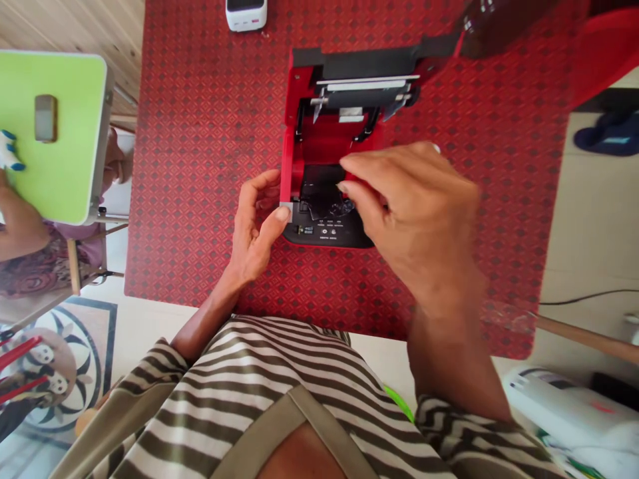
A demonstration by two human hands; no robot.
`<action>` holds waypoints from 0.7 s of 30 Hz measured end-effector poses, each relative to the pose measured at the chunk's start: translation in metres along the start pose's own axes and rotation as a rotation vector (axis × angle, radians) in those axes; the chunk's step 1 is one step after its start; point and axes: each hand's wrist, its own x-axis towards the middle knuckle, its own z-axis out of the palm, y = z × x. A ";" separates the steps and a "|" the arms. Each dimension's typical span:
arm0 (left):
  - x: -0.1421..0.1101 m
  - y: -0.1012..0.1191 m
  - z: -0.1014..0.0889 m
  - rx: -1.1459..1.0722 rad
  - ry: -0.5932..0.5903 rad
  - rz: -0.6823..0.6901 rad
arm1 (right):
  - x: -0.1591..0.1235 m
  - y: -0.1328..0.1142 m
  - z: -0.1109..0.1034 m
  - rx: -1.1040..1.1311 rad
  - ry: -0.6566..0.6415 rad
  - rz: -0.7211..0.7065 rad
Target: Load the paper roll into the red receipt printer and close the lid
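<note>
A red and black printer [335, 53] stands on the table with its lid raised, showing a roller and the inside compartment. My left hand [257, 223] grips its left front corner, thumb on top by a small pale patch and fingers along the side. Over the compartment hovers my right hand [409, 206], its thumb and fingers curled together. Whatever may be between those fingertips is too small to make out. Below them, a clear crumpled film [329, 210] seems to lie on the black front panel [327, 233], which bears small white icons.
The table [200, 166] has a red patterned cover. A small white device [246, 14] sits at its far edge, and a dark brown object [492, 23] at the far right. To the left, another person's arm [17, 216] is beside a green table [54, 179].
</note>
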 end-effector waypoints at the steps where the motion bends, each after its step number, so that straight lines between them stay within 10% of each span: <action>1: -0.001 0.001 0.001 0.002 -0.005 -0.002 | 0.012 0.003 0.002 0.006 -0.094 -0.003; 10: -0.006 0.002 0.001 0.031 -0.007 -0.058 | 0.062 0.037 0.034 -0.137 -0.451 -0.032; 21: -0.007 0.003 0.001 0.037 0.000 -0.089 | 0.060 0.031 0.025 0.005 -0.298 -0.003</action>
